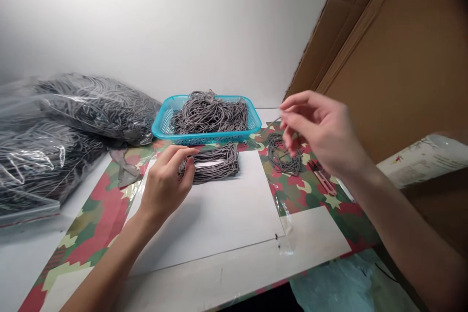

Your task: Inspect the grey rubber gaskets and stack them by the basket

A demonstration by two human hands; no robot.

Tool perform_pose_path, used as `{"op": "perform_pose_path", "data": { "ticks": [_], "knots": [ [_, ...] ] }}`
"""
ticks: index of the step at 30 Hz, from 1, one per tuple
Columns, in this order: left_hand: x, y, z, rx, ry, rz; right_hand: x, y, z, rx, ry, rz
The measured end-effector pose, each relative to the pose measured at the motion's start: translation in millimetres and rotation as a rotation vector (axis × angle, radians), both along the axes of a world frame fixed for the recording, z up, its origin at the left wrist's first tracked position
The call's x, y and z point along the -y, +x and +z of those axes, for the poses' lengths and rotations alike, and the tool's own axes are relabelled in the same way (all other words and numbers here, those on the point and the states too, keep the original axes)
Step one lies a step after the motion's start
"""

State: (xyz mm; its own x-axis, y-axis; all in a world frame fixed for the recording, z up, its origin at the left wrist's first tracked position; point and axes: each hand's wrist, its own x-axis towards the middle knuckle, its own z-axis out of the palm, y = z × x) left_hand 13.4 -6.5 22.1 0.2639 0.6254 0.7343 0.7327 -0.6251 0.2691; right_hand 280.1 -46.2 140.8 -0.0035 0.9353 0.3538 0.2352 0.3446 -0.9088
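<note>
My left hand (168,180) is curled at the left end of a flat bundle of grey cords (219,171), its thumb and fingers gripping the cords there. That bundle lies on a white sheet of paper (219,219). Raised at the right, my right hand (316,129) pinches the end of a thin grey cord (270,125) that slants down to the left. Beneath the right fingers is a small loose coil of grey cord (281,156). A blue plastic basket (204,137) heaped with tangled grey cords (212,112) stands behind the bundle.
Clear plastic bags full of grey cords (91,102) are piled on the left. A pink cutter (323,179) lies right of the coil. Clear tape (287,224) crosses the paper's right edge. Cardboard (398,48) rises at the right, with a white printed package (424,158) before it.
</note>
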Motion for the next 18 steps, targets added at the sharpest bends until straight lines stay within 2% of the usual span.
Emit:
{"op": "perform_pose_path", "data": {
  "ticks": [3, 5, 9, 11, 13, 16, 18],
  "knots": [
    [1.9, 1.1, 1.0, -0.012, -0.01, -0.012, 14.3, -23.7, -8.3, -0.118, -0.275, 0.208],
    [1.4, 0.3, 1.0, -0.015, -0.004, -0.008, 20.3, -37.4, -14.3, -0.211, -0.398, 0.31],
    [-0.5, -1.9, 0.9, -0.033, 0.014, 0.01, 22.3, -53.6, -34.4, -0.387, -0.517, 0.377],
    [-1.0, -2.5, 0.7, -0.041, 0.023, 0.012, 19.5, -54.0, -51.3, -0.382, -0.571, 0.367],
    [-0.8, -2.7, 0.5, -0.044, 0.024, 0.007, 16.2, -48.8, -71.3, -0.277, -0.61, 0.325],
    [0.5, -1.9, 0.1, -0.056, 0.025, 0.011, 13.5, -32.9, -98.8, -0.027, -0.556, 0.172],
    [1.9, -0.8, 0.3, -0.07, 0.03, 0.015, 13.5, -20.5, -109.8, 0.071, -0.519, 0.063]
  ]
}}
